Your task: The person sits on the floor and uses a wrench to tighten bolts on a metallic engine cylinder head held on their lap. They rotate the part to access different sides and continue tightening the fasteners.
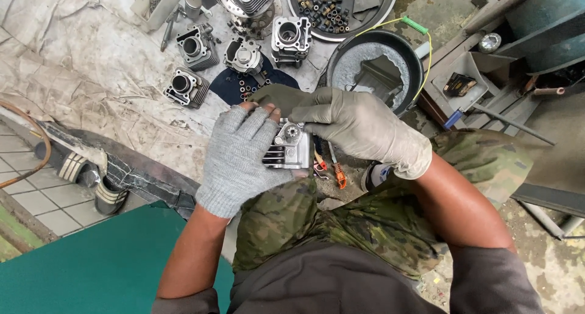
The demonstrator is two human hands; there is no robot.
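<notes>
Engine part (pixel 291 146) sits over the lap, left hand (pixel 239 158) clamped round it, right hand (pixel 359 128) pinching its top edge. I'd keep it steady and away from the basin (pixel 414 64).

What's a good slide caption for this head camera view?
Two gloved hands, left and right, hold a metal engine part above engine cylinders on a cloth.

left hand (pixel 239 158): grey knitted fingerless glove with a ribbed cuff, fingertips bare
right hand (pixel 359 128): thin grey-green rubber glove, wrinkled, rolled at the wrist
arms: bare from wrist to upper arm
sleeves: short, dark grey-brown
trousers (pixel 341 219): camouflage print in green, brown and tan
</notes>
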